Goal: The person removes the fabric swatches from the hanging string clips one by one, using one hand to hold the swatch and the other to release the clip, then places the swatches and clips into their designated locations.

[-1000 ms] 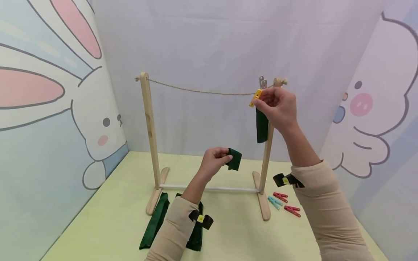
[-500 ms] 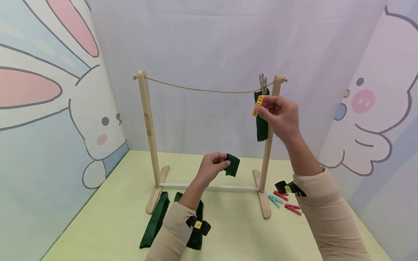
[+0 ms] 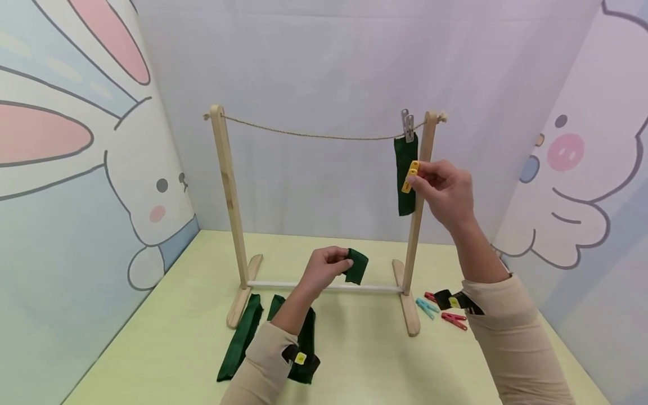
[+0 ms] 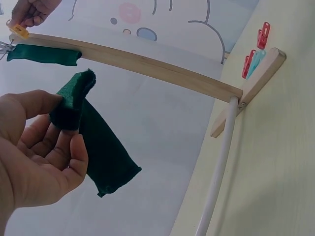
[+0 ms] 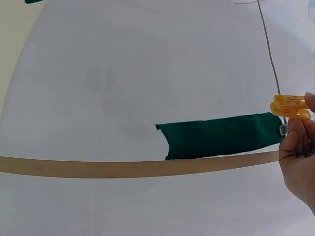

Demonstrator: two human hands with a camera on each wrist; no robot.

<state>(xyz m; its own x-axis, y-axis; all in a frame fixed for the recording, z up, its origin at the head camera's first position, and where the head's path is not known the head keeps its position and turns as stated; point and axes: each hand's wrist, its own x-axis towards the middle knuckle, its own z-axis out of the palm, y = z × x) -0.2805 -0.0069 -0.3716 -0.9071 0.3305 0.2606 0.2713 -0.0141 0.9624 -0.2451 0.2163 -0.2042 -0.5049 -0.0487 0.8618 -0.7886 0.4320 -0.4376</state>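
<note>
My left hand (image 3: pixel 324 269) pinches a dark green cloth strip (image 4: pixel 108 152) between thumb and fingers. It hangs folded over, above the table and lower than the rope. With thumb and fingertips my right hand (image 3: pixel 445 191) holds a yellow clothespin (image 3: pixel 411 176), its jaws apart from any cloth in the right wrist view. Behind that clothespin, another green cloth strip (image 3: pixel 405 152) hangs from the rope (image 3: pixel 314 135) near the right post, fastened by a silver metal clip (image 3: pixel 408 127).
The wooden frame (image 3: pixel 230 191) stands on the pale yellow table, with a white crossbar (image 3: pixel 374 288) low down. A green strip (image 3: pixel 242 337) lies at left; more green cloth (image 3: pixel 306 337) is partly under my left forearm. Red clothespins (image 3: pixel 454 320) and a light-blue clothespin (image 3: pixel 427 306) lie at right.
My right hand has moved down from rope height with the yellow clothespin, and slightly right, uncovering the metal clip. The left hand has sunk a little with its cloth.
</note>
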